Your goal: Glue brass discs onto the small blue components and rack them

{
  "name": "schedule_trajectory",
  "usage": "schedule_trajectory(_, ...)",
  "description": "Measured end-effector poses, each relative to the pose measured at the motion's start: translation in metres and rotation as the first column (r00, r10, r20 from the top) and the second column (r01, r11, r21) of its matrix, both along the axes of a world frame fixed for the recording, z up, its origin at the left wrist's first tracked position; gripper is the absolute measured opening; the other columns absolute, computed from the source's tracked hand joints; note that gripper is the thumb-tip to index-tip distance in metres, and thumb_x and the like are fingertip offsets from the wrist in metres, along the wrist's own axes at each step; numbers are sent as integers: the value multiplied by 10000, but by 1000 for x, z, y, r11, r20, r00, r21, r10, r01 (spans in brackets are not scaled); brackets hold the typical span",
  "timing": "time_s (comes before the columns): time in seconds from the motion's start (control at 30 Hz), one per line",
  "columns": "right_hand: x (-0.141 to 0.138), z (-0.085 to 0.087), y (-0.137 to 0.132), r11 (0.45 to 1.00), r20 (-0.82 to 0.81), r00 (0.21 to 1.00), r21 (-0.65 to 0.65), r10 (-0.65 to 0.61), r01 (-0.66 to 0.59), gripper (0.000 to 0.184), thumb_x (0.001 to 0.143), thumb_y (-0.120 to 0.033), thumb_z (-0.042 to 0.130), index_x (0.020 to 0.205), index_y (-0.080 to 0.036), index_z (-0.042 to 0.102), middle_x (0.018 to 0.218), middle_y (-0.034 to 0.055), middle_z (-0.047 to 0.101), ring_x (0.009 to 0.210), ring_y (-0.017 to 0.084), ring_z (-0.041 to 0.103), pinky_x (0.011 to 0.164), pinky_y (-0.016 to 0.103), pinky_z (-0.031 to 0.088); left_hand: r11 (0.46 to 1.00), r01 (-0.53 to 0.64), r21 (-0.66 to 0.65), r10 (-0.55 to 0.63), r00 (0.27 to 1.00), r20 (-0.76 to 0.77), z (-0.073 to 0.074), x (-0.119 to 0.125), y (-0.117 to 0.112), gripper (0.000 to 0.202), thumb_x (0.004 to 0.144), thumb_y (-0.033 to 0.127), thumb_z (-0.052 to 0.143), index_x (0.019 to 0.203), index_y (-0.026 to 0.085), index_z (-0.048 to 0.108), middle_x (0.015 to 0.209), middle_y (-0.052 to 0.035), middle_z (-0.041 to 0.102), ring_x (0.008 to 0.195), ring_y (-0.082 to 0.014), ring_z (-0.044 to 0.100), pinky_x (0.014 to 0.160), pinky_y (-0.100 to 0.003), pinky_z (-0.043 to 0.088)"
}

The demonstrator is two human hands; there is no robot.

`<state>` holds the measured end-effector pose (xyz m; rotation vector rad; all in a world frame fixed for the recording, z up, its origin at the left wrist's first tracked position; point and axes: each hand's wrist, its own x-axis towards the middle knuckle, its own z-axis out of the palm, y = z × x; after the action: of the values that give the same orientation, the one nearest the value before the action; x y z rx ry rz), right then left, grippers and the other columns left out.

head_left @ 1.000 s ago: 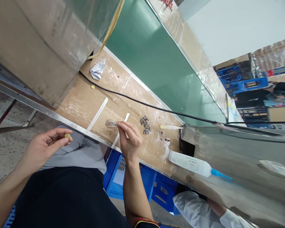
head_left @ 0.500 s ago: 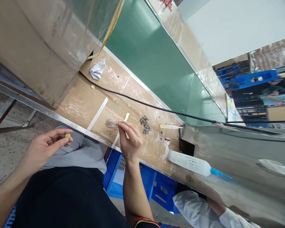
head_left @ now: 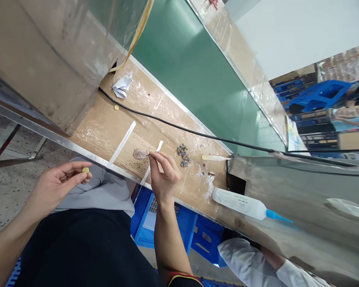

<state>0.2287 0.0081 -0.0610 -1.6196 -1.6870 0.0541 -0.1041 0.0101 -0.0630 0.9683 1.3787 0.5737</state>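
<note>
My left hand [head_left: 55,185] hovers over my lap, off the bench edge, pinching a small round gold disc [head_left: 85,170] between thumb and forefinger. My right hand [head_left: 164,173] rests on the cardboard-covered bench [head_left: 107,127], fingers pinched on a thin stick whose tip touches a small clear blob [head_left: 139,154] on the surface. A cluster of small metal parts [head_left: 183,154] lies just right of that hand. A white strip [head_left: 151,167] runs under the fingers.
A black cable [head_left: 179,129] crosses the bench. A white glue bottle with a blue nozzle [head_left: 245,204] lies at the right. A crumpled paper [head_left: 122,85], a second white strip [head_left: 122,143], a green conveyor belt [head_left: 197,75] and blue crates [head_left: 170,223] are near. Another person's white sleeve [head_left: 251,259] shows bottom right.
Both hands stay almost where they were. The view shifts slightly; background blue crates at the far right have moved.
</note>
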Motion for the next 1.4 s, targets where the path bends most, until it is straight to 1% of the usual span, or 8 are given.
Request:
schedule_trajectory(0.1,0,0,0,999,13,999,23,-31,31,133,1090,-214,739,1138,-269,851,1065,52,853,973,219,820,881,385,675,1000,16,-19,-16,1000,-7,2,1,0,471,904,608,905,1257,297,877,1063,-51,888,929,-223,858,892,-303,738)
schedule_trajectory(0.23,0,-2,-1,999,2,1000,17,-30,30,122,1095,-225,732,1115,-255,849,1060,54,855,971,213,825,890,383,682,1000,16,-23,-14,998,56,5,10,0,500,919,622,895,1277,275,865,1081,-56,892,929,-221,863,923,-320,739)
schedule_trajectory(0.5,1,-4,-5,997,-101,994,46,-52,56,125,1057,-170,775,1113,-250,853,1057,50,852,979,198,821,900,358,676,990,135,39,-140,967,213,6,52,4,439,1002,565,840,1332,275,835,1121,-56,901,1038,-233,879,1013,-343,722)
schedule_trajectory(0.6,1,-6,-6,999,-122,992,18,-36,38,122,1069,-187,757,1116,-248,852,1071,53,857,993,205,827,905,366,677,985,150,86,-165,963,213,9,66,5,442,1007,562,839,1351,284,830,1146,-42,902,1073,-233,878,1050,-340,707)
schedule_trajectory(0.73,2,-7,-9,997,-150,986,28,-73,78,108,1060,-196,768,1096,-246,856,1047,48,857,979,206,826,896,359,681,978,163,132,-186,965,187,13,77,6,414,1006,559,841,1330,301,838,1127,-7,907,1087,-222,879,1022,-291,703)
schedule_trajectory(0.8,4,-6,-10,995,-178,981,37,-80,88,109,1053,-194,779,1102,-254,856,1052,44,858,988,209,827,902,361,682,975,171,145,-195,964,180,14,80,5,392,1015,549,830,1318,300,841,1121,2,908,1084,-216,880,1020,-281,700)
schedule_trajectory(1.07,8,-11,-6,1000,-279,960,-20,-18,13,156,1073,-184,750,1141,-283,850,1141,37,870,1102,225,835,1007,410,675,967,202,155,-223,966,130,17,81,4,387,1024,549,808,1318,299,835,1118,1,908,1084,-226,881,1014,-295,704)
schedule_trajectory(1.4,7,-10,-1,1000,-245,970,-27,-8,1,141,1087,-219,722,1108,-272,851,1114,50,877,1081,241,849,987,426,702,971,197,136,-215,967,135,16,80,4,395,1027,552,804,1335,307,831,1130,10,907,1093,-216,879,1022,-276,695)
